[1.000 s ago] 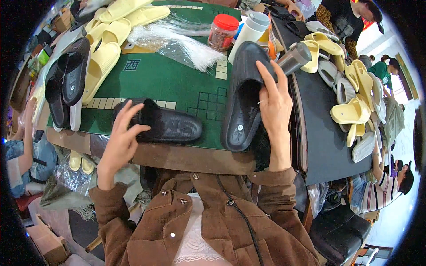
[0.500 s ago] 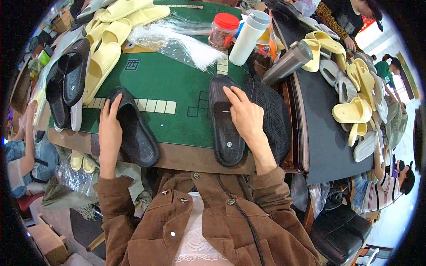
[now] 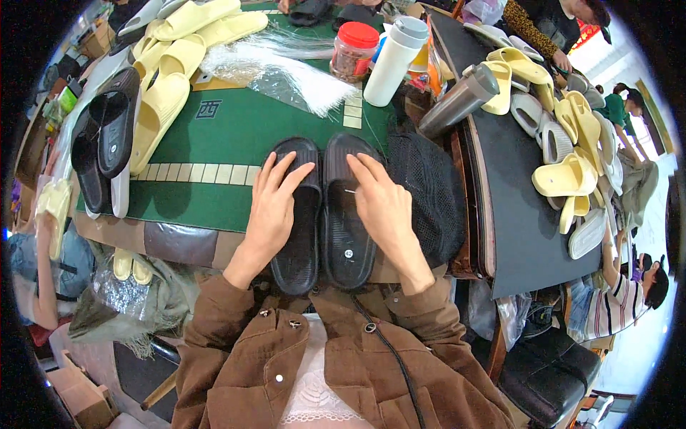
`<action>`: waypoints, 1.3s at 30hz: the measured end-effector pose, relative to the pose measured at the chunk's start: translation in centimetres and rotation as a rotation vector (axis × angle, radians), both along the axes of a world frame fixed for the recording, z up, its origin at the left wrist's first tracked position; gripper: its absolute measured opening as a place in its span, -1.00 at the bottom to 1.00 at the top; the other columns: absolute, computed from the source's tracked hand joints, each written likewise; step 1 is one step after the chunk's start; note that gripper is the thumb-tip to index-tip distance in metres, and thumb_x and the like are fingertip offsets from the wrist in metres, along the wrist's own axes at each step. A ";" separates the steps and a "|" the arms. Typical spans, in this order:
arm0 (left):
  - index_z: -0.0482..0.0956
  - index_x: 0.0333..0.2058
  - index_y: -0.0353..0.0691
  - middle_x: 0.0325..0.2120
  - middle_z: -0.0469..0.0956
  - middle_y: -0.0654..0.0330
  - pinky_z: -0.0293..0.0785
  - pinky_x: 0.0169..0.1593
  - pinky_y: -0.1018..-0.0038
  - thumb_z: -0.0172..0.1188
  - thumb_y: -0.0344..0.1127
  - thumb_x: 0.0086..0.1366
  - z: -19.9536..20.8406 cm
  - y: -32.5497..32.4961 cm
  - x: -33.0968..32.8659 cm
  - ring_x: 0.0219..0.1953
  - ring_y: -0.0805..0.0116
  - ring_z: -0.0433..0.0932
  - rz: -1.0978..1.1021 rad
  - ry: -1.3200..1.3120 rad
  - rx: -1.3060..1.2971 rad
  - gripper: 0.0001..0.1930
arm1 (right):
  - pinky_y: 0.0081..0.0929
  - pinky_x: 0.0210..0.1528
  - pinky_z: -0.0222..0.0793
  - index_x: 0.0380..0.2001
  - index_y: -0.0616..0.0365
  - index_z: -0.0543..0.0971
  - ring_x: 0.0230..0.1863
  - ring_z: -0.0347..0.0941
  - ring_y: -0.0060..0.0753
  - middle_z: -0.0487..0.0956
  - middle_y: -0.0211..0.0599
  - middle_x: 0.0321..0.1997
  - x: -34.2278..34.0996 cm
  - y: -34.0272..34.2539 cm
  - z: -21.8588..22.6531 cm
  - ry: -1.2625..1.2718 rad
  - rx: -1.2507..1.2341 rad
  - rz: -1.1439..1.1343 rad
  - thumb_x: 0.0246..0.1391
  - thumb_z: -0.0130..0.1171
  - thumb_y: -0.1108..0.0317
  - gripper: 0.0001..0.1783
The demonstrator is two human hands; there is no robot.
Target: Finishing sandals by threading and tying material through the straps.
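Observation:
Two black slide slippers stand side by side at the table's near edge, toes pointing away. My left hand (image 3: 274, 207) grips the strap of the left black slipper (image 3: 296, 254), fingers over its top. On the right black slipper (image 3: 349, 247), my right hand (image 3: 384, 211) holds the strap the same way. Both thumbs are largely hidden. A short, thin white strip sticks out near the right strap's opening, and a small round white sticker lies on that insole. The heels of both slippers overhang the edge.
A bundle of clear plastic strands (image 3: 286, 75) lies beyond on the green mat (image 3: 236, 136). A red-lidded jar (image 3: 354, 50), white bottle (image 3: 395, 64) and grey flask (image 3: 459, 100) stand at back right. Black slippers (image 3: 113, 132) and yellow slippers (image 3: 161, 114) are piled left; co-workers sit around.
My left hand has brought its slipper rightward, and my right hand its slipper slightly left, so the pair now sits together. Dark slippers and a co-worker's hand have appeared at the far edge.

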State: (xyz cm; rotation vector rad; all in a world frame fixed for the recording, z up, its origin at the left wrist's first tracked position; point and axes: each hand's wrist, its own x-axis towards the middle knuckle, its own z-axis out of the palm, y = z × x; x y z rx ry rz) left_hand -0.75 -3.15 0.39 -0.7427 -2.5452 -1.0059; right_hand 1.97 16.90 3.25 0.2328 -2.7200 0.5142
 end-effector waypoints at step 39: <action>0.28 -0.23 -0.30 -0.47 0.50 0.08 0.50 -0.20 0.37 -0.09 -0.43 0.39 5.9 0.6 4.3 -0.38 0.31 0.53 -0.259 -0.245 0.990 -0.93 | -0.28 0.00 0.43 0.02 0.22 0.41 0.05 0.42 0.03 0.40 -0.07 0.12 5.3 -1.5 3.4 -0.020 -0.569 0.407 -0.07 0.11 0.61 -0.51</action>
